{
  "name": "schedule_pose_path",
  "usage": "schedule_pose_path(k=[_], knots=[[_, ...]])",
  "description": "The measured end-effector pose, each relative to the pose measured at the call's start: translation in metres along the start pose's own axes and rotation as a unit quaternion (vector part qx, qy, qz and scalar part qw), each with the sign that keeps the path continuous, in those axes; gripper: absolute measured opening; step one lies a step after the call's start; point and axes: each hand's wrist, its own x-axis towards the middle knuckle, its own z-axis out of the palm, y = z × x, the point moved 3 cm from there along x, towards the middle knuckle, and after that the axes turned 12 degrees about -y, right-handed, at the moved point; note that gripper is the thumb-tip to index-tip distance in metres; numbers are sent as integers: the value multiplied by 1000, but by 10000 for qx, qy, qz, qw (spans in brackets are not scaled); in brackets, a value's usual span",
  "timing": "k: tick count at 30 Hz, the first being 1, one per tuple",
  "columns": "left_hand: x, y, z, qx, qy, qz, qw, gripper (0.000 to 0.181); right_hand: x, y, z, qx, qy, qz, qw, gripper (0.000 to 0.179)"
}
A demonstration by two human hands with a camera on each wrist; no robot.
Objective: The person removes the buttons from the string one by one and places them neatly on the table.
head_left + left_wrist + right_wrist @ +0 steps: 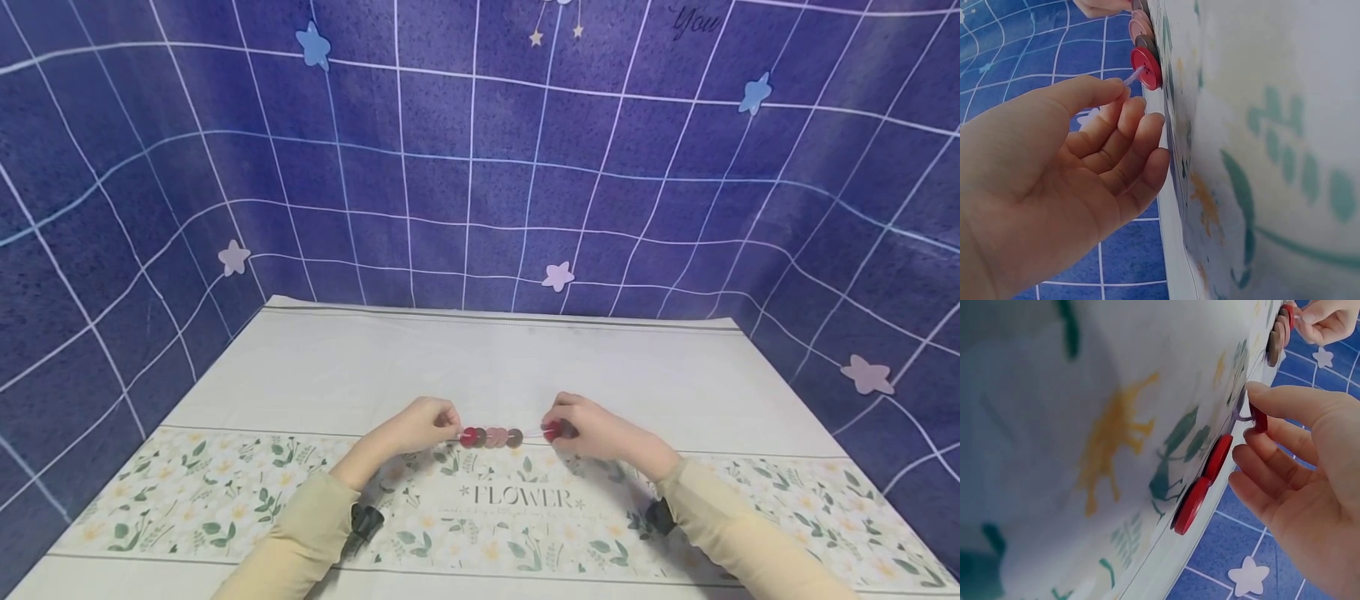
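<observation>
A string of buttons lies between the hands: a red button (1147, 67), a brown button (514, 437) at the other end, and pink and brown ones between, all on a thin pale cord (1132, 77). My left hand (429, 423) pinches the cord's end beside that red button, between thumb and forefinger. My right hand (592, 427) pinches another red button (1258, 419) between thumb and fingers, with the cord's other end at it. Whether the cord passes through this button's hole, I cannot tell. Beneath the right hand, two loose red buttons (1191, 506) lie on the table.
A white table cover (315, 358) has a flower-printed band with the word FLOWER across its front part. Behind and at both sides hangs a blue cloth (435, 192) with a grid and stars. Dark wrist straps (364, 521) sit at the sleeve ends.
</observation>
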Motion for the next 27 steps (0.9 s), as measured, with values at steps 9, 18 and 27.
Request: schedule_pose_path(k=[9, 18, 27], knots=[[1, -1, 0, 33, 6, 26, 10000, 5, -4, 3, -1, 72, 38, 47, 10000, 27], [1, -1, 0, -42, 22, 2, 10000, 5, -7, 6, -2, 103, 61, 102, 9999, 28], [0, -1, 1, -54, 8, -76, 10000, 5, -10, 10, -1, -13, 89, 211, 9997, 27]])
